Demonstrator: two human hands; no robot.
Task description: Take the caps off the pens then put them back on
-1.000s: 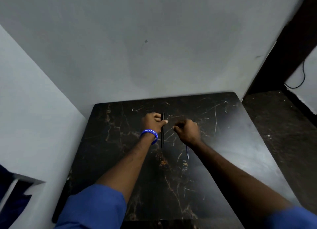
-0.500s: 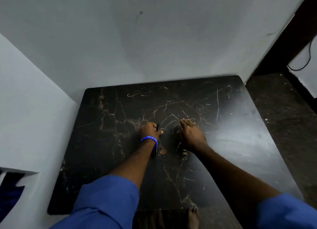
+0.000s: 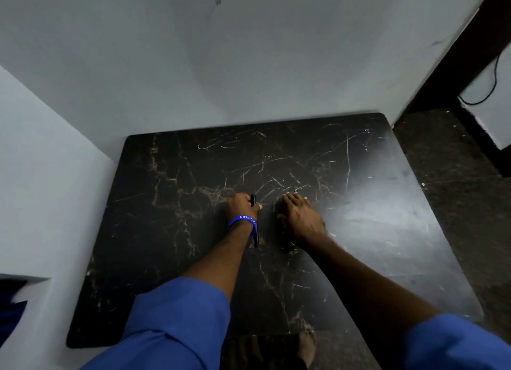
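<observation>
The table (image 3: 177,203) was our landmark. Our right hand (image 3: 300,217) lay flat at its centre, palm down, fingers spread narrowly; whether it covered anything, we could not tell. Just left of it, our left hand (image 3: 241,207) gripped a black pen (image 3: 255,232). We judged the risk: in dim light, a loose cap could vanish against the dark surface.
</observation>
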